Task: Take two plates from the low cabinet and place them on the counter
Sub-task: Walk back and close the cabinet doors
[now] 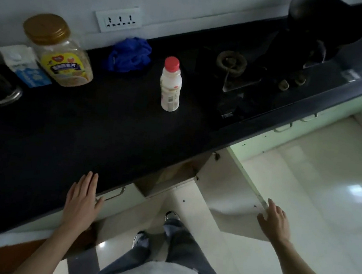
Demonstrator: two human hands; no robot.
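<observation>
Plates stay hidden inside the open low cabinet; likely heavy, slick, breakable, best gripped by rims, while left hand lies flat-fingered on the worktop and right hand spreads open fingers on the cabinet door.

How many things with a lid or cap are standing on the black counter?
2. The big jar with a gold lid stands at the back left, by the wall. The small white bottle with a red cap stands mid-counter. The dim left edge may hide more.

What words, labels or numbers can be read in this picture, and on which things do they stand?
None can be read for certain.
Jar: yellow label with print, too blurred to read.
Bottle: small print and a barcode, too small.
Blue and white carton: print blurred.
Hob: a small mark near its front edge, unreadable.
Wall socket: no text.
</observation>
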